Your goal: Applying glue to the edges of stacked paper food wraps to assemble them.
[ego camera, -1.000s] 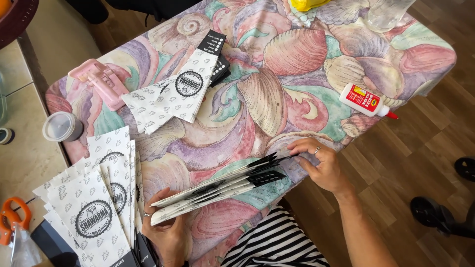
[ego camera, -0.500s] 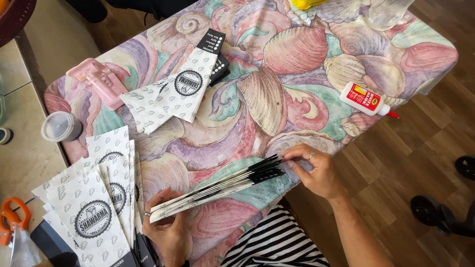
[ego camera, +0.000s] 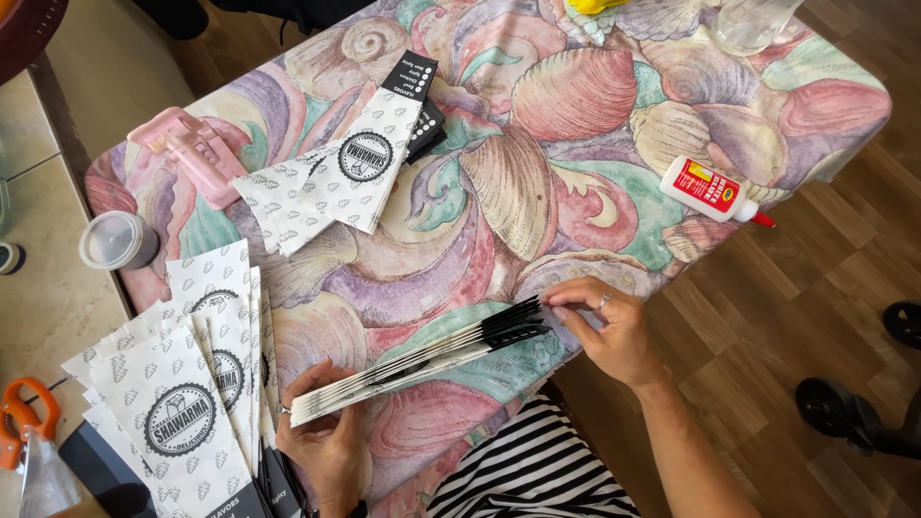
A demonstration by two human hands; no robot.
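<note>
A stack of flat white paper sleeves with black ends (ego camera: 422, 360) stands on edge across the near side of the shell-patterned tablecloth (ego camera: 537, 192). My left hand (ego camera: 321, 441) grips its white end from below. My right hand (ego camera: 609, 326), a ring on one finger, pinches the black end between fingertips. More printed sleeves lie fanned out at the lower left (ego camera: 187, 393), close to my left hand. Another small pile of sleeves (ego camera: 336, 177) rests further back on the cloth.
A white glue bottle with a red label and tip (ego camera: 715, 189) lies at the right. A pink plastic tool (ego camera: 192, 153) and a small lidded cup (ego camera: 117, 240) sit at the left edge. Orange-handled scissors (ego camera: 24, 417) lie lower left. Wooden floor right, a dark shoe (ego camera: 839, 408).
My right hand slid left along the table edge and closed its fingertips on the stack's black end. The stack tipped up more on edge. My left hand stayed in place.
</note>
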